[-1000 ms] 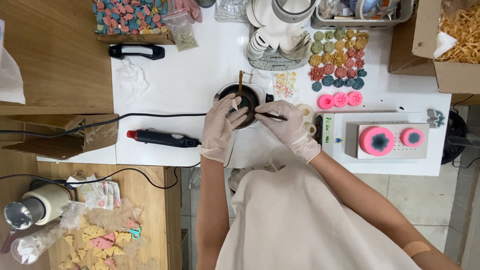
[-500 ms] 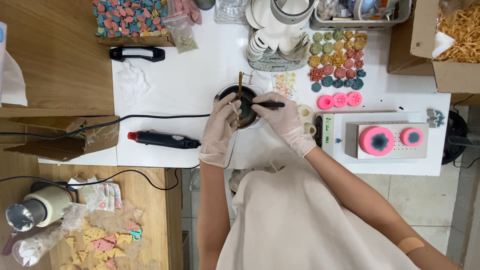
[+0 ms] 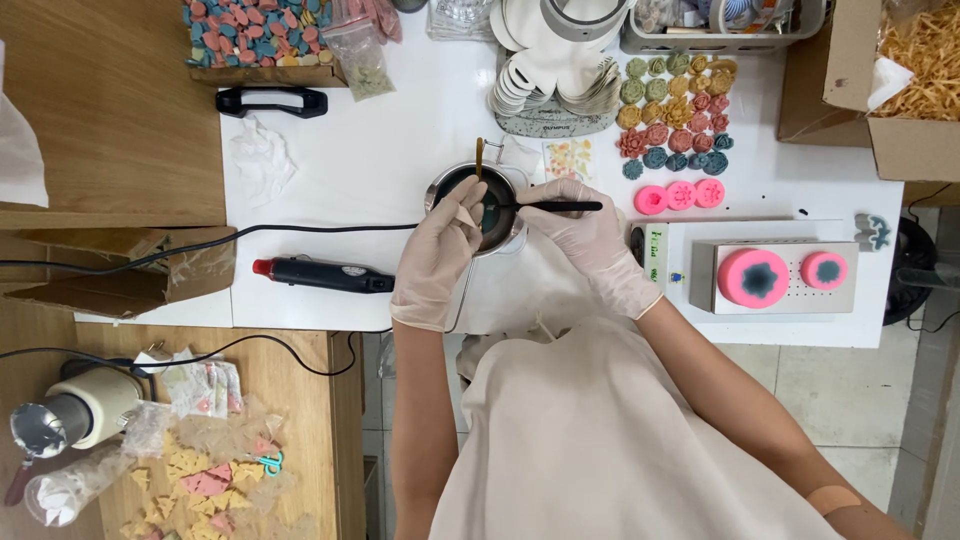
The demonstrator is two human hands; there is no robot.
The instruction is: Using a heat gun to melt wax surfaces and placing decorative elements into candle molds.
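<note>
Gloves cover both my hands, which meet over the small metal pot (image 3: 478,208) on the white table (image 3: 380,160). My left hand (image 3: 437,255) reaches in from the near side, fingers pinching a small pale chip against the pot's rim. My right hand (image 3: 590,235) grips a thin black tool (image 3: 550,206) — held level, its tip pointing left into the dark liquid. Half a second ago that tool lay a little nearer the right rim; the black heat gun (image 3: 320,274) to the left hasn't moved.
</note>
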